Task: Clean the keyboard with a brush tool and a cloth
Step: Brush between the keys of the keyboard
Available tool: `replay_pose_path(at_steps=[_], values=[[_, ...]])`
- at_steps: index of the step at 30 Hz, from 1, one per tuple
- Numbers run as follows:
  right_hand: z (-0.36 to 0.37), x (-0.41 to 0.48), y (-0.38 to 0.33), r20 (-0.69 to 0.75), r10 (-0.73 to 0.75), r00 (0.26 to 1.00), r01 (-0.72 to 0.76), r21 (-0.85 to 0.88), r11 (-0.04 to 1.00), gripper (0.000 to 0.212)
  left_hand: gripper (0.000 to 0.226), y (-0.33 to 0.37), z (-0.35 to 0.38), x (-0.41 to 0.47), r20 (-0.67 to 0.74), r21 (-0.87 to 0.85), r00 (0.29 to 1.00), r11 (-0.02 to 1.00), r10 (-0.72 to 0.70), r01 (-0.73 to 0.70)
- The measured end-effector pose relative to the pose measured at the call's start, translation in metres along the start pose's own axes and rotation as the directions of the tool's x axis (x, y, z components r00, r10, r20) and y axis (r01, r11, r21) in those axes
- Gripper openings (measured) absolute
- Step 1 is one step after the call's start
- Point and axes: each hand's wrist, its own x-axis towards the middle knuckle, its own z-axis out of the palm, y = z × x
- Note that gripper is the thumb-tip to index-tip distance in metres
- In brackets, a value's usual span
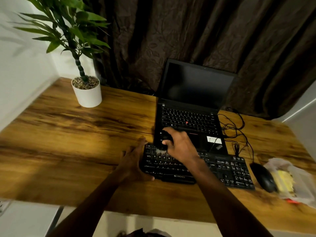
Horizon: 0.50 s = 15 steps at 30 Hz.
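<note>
Wood, warm and streaky brown, makes up the desk [68, 142] that fills most of the space. A dark brown curtain [188, 31] hangs along its far edge at twelve o'clock. At ten o'clock a leafy plant [68, 31] rises from a white pot [89, 96] topped with pebbles.

A black laptop [196, 86] sits open at about one o'clock, its screen dark. Right in front of it, at the six o'clock side of the laptop, lies the black keyboard [227, 170], running slightly askew toward four o'clock. A crinkled clear bag [290, 178] with something yellow inside rests at the desk's three o'clock end. A black mouse [263, 177] lies between it and the keyboard, just beside both.

The person's left hand [135, 161] lies at the keyboard's nine o'clock end, fingers straight along its side and the thumb at its near edge. The right hand [181, 144] is well closed around a black brush [165, 139], whose pale bristles touch the keys at the keyboard's ten o'clock corner. The two hands are near each other but not touching.

Thin black cables [237, 127] loop on the desk at the laptop's three o'clock side.
</note>
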Motion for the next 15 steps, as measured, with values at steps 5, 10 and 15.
replay_pose_path(at_steps=[5,10,15], values=[[0.011,0.004,-0.008,0.033,0.021,0.999,-0.026,0.143,0.989,0.044,0.151,0.000,0.000,-0.003,-0.031,-0.029,0.999,0.999,0.016,-0.017],[0.009,0.006,-0.012,0.036,0.057,0.998,-0.063,0.175,0.982,0.043,0.154,0.000,0.001,-0.003,-0.044,-0.033,0.999,0.999,0.029,-0.030],[0.023,0.006,-0.015,-0.024,-0.017,1.000,0.019,0.048,0.999,0.050,0.154,-0.002,0.003,-0.002,-0.037,-0.039,0.999,0.999,0.023,-0.024]])
